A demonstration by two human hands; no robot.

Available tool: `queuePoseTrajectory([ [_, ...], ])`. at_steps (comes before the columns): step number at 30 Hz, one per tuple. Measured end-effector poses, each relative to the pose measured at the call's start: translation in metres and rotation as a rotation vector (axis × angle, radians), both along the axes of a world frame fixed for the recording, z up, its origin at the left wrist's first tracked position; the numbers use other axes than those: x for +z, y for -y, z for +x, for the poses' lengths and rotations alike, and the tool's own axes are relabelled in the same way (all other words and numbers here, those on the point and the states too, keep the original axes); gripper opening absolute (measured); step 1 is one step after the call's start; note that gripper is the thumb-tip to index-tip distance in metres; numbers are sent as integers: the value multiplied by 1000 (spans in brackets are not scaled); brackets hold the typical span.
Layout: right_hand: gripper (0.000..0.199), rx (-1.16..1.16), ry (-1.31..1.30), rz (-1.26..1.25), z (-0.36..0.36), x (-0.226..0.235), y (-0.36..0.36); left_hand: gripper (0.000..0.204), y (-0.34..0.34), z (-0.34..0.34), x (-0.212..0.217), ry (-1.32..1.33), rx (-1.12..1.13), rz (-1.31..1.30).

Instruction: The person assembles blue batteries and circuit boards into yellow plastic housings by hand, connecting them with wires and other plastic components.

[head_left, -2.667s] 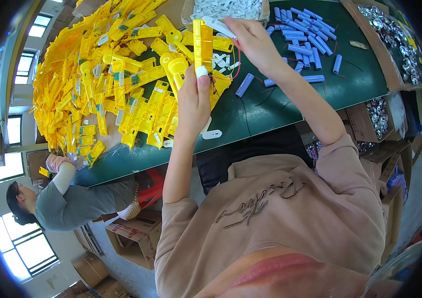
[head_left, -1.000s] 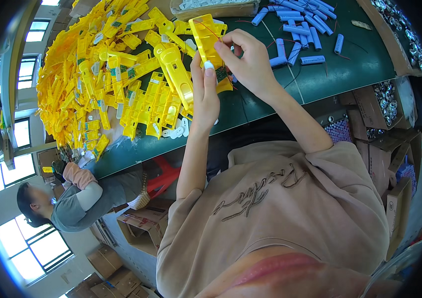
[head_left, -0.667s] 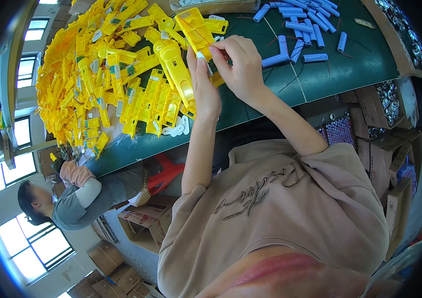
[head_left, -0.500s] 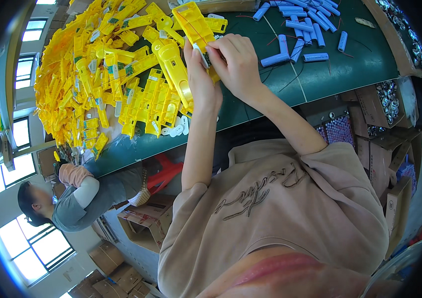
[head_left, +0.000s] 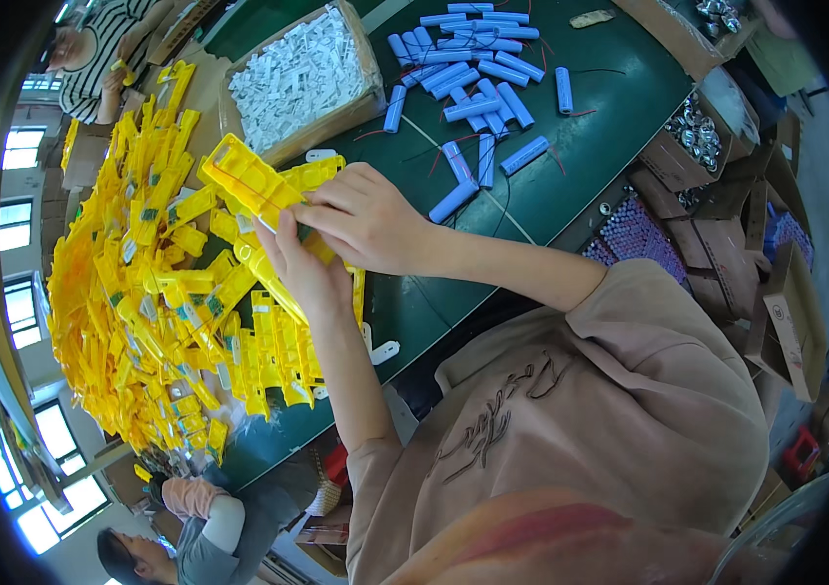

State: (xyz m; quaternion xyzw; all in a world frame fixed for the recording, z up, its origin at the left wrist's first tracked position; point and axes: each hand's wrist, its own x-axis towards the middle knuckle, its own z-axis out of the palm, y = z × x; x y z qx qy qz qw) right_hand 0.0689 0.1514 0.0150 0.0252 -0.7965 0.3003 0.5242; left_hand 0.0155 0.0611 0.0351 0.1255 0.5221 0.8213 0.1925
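My left hand (head_left: 309,276) is closed around a long yellow plastic housing (head_left: 250,179), its hollow inner side facing up. A thin red wire lies along the inside of the housing. At the near end of it, my right hand (head_left: 367,220) is closed, thumb and fingers pressed together; whatever sits between them is hidden. More yellow housings (head_left: 283,336) lie under and beside my left forearm, several lined up in a row. A few small white oval parts (head_left: 385,352) rest on the green table (head_left: 434,302) next to them.
A big heap of yellow housings (head_left: 122,312) covers the left side. A carton of white pieces (head_left: 302,83) stands beyond my hands; blue cylindrical cells (head_left: 473,83) with wires lie to its right. Two people work nearby. Cartons of shiny metal parts (head_left: 695,132) stand at right.
My view has turned, bringing the carton of white pieces and a second person into sight. Both hands remain at the housing, and the right fingers have shifted at its near end.
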Motion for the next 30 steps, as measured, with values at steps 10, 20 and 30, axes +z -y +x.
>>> queuePoseTrajectory([
  [10,22,-317,672,431,2,-18,-212,40,21,-10,0,18,-37,-74],
  [20,34,-146,765,474,9,9,-215,36,29,-3,-2,-7,-76,-71],
  [30,24,-92,673,-193,-6,48,-151,35,30,-1,-2,-23,-113,-52],
])
